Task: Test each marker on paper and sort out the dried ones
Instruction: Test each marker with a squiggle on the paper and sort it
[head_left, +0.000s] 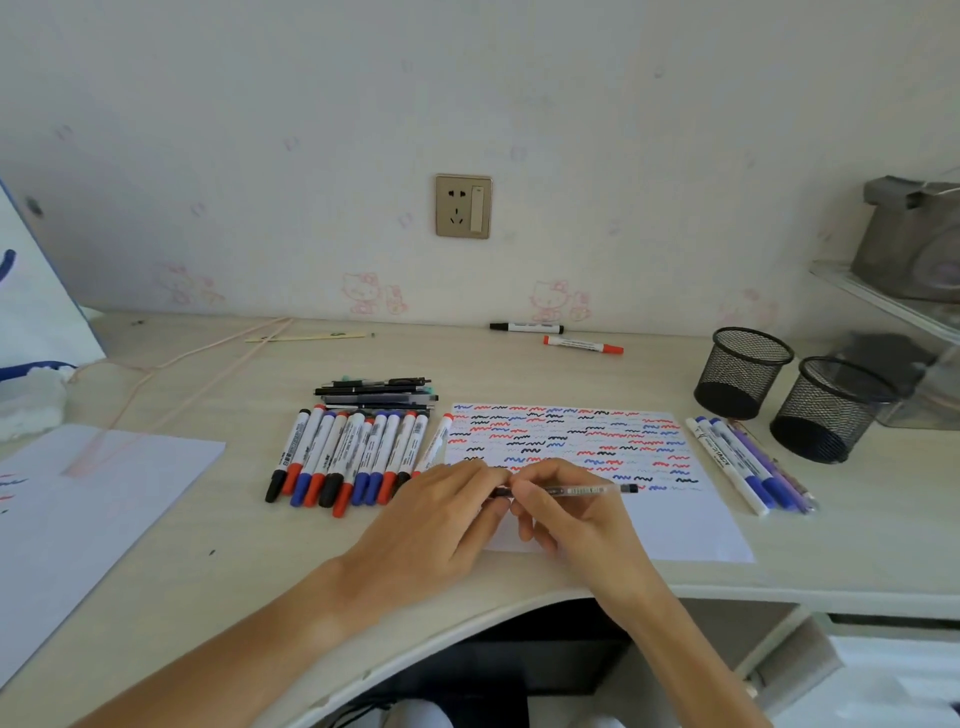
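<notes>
- Soft, even daylight is filling the scene — no glare is showing.
- Faint shadows are lying just under the fingers (524, 525) on the paper (691, 525).
- Wide-angle distortion is bending the desk (218, 525) edges far from the fingers — corners are looking smeared.
- Detail near the fingers is staying fairly sharp.

The hands (519, 512) cover the near-left part of the paper (691, 525) and one end of the clear pen (576, 490), so whether that end is capped cannot be told. The printing on the markers (353, 452) is too small to read. At the picture's left edge a second sheet (78, 499) is cut off, and at the right edge so is a grey object (914, 239) on the shelf (872, 296).
</notes>
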